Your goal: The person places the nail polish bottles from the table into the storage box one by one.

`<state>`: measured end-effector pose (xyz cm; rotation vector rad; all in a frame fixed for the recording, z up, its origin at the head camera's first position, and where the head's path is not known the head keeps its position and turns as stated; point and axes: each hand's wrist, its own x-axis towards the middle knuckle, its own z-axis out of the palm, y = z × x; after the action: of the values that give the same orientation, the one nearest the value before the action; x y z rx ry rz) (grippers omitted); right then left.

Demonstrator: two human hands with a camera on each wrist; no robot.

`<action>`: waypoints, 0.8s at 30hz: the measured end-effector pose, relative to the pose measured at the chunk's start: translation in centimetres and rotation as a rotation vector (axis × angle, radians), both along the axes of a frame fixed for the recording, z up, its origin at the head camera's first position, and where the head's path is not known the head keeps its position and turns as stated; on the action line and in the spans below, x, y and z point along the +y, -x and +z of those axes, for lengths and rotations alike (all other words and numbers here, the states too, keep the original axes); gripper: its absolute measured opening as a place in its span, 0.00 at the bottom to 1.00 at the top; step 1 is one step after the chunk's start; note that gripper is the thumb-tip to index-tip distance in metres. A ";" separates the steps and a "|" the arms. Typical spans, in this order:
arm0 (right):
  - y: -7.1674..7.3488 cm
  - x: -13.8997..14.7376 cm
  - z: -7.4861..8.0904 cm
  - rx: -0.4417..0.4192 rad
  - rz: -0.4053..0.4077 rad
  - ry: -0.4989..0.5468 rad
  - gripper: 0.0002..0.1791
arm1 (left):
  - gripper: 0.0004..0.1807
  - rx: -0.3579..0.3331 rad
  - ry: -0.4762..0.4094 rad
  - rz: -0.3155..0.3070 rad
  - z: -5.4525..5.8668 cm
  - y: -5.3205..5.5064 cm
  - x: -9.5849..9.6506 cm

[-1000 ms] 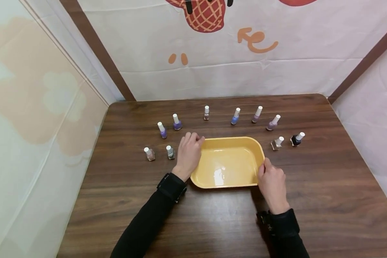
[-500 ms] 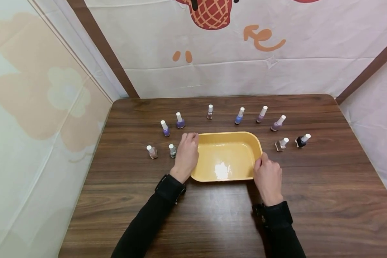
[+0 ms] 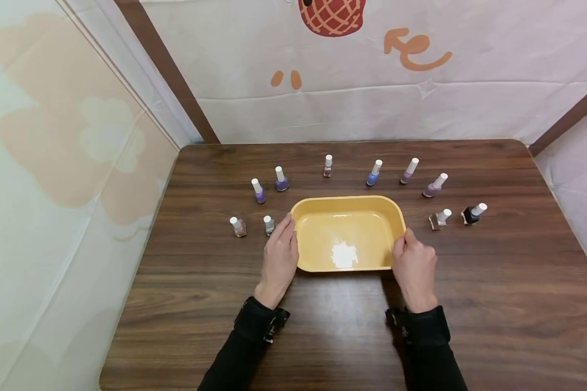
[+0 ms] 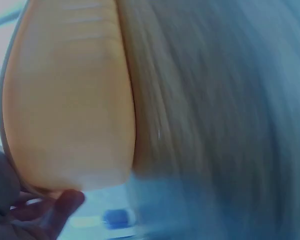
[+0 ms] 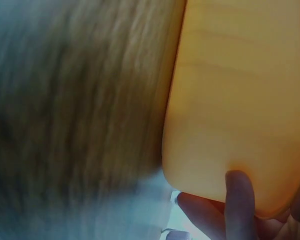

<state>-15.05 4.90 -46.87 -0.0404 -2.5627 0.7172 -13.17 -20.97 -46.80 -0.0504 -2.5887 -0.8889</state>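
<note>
While a yellow tray is held mid-worktop before an arc of white-capped bottles, the right hand grips its right edge with curled fingers; the left hand lies along the opposite side, fingers fairly straight. Positioning seems underway; finishing it would call for an even release.

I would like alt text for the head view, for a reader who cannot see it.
A person's right hand grips one end of a glossy yellow rectangular tray with rounded corners, while the left hand touches the other end. Ten small white-capped nail-polish bottles form a loose arc beside and beyond it on a brown wood-grain table.
</note>
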 end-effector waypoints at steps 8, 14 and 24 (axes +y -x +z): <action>-0.1 0.2 0.0 -0.017 -0.005 0.049 0.14 | 0.16 0.018 -0.173 0.009 -0.6 0.2 -0.2; -0.1 0.4 0.0 -0.034 -0.002 0.062 0.12 | 0.17 0.009 -0.201 0.009 -0.5 0.2 -0.3; 0.1 1.2 0.3 -0.147 0.033 0.078 0.14 | 0.17 0.006 -0.257 0.021 -0.6 0.3 -0.3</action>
<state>-15.15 6.06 -46.56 -0.0794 -2.6791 0.8565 -13.48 -21.26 -47.44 0.0461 -2.4438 -1.2029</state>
